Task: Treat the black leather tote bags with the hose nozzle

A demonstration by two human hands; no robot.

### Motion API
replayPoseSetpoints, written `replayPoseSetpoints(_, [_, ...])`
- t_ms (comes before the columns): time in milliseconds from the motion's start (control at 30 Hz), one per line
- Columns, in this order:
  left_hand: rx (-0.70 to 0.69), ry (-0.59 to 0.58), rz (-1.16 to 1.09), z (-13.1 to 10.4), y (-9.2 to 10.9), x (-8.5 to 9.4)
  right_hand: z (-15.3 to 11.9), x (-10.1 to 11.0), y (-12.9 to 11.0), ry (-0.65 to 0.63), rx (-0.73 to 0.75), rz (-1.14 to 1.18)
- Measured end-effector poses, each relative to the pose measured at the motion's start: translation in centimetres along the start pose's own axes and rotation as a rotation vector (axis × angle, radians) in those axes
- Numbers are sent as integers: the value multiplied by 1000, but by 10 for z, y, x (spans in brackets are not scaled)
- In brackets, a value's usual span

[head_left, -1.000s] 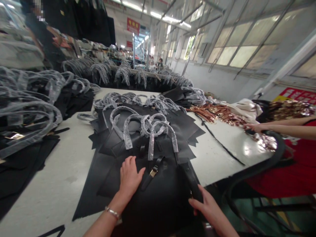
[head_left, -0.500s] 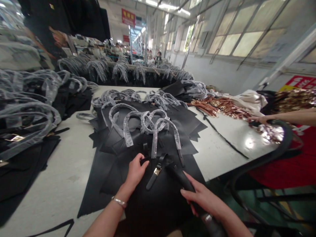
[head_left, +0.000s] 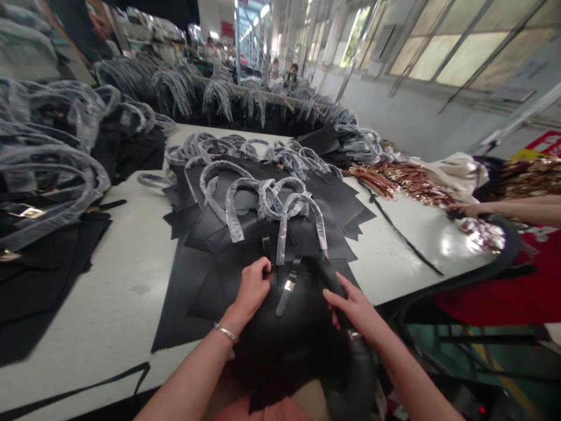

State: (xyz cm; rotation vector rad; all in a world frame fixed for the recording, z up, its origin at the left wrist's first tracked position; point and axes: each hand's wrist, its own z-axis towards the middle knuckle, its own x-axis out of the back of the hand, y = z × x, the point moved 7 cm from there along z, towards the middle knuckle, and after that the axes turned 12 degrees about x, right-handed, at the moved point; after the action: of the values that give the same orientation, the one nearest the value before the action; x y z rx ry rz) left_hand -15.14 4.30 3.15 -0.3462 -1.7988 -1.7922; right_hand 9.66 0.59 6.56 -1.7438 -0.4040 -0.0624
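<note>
Black bag panel (head_left: 289,345) with gold buckle (head_left: 290,285); right hand (head_left: 350,307) wrapped round black hose nozzle (head_left: 325,272); left hand (head_left: 254,286) pinching mostly hidden black piece (head_left: 266,271); red-and-yellow sign (head_left: 543,145), cropped, illegible.

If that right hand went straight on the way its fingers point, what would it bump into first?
Probably the black buckled strap on the black panel, just beyond the fingers of the right hand. Depth is unclear, so the hand might pass over it.

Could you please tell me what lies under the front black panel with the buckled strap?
Other black panels show past the left side of the front panel, overlapping on the pale table. Their covered parts, and how many there are, cannot be seen.
</note>
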Motion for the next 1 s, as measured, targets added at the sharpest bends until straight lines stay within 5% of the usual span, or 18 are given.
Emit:
replayPoseSetpoints(100, [-1, 15, -4, -2, 1, 1, 0, 26, -4, 160, 80, -39])
replayPoseSetpoints(233, [6, 25, -17, -3, 0, 2, -20, 49, 4, 75, -63, 33])
replayPoseSetpoints(367, [-26, 32, -8, -4, 0, 1, -35, 49, 12, -55, -187, 81])
replayPoseSetpoints(500, [-86, 17, 11, -5, 1, -1, -19, 38, 17, -74, -248, 88])
replayPoseSetpoints(700, [-68, 11, 6, -5, -1, -1, 20, 51, -6, 175, 10, 20])
replayPoseSetpoints(900, [178, -42, -172, 6, -13, 3, -16, 74, -2, 177, -1, -11])
replayPoseSetpoints(1000, [489, -337, -620, 2, -20, -11, -44, 76, 15, 205, -35, 11])
